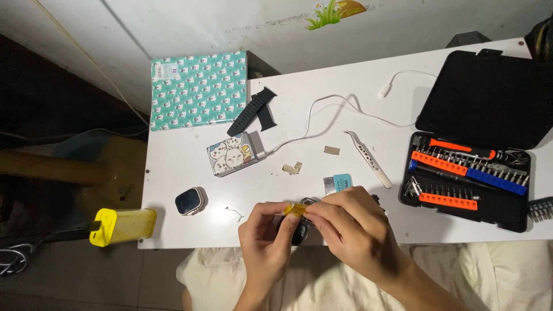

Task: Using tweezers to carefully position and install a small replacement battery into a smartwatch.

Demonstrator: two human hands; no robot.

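White smooth table [190, 173]; both hands' fingers [288, 222] pinch translucent yellow strip [296, 209].

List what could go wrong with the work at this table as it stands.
1. Both hands, left hand and right hand, work a yellow strip and a dark part right at the table edge; a slip could drop them onto the lap.
2. The watch body lies near that edge and might be knocked off.
3. The white cable could snag the tweezers.

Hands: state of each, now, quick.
Left hand: closed, pinching the yellow strip.
Right hand: closed, pinching the same strip over a dark object.
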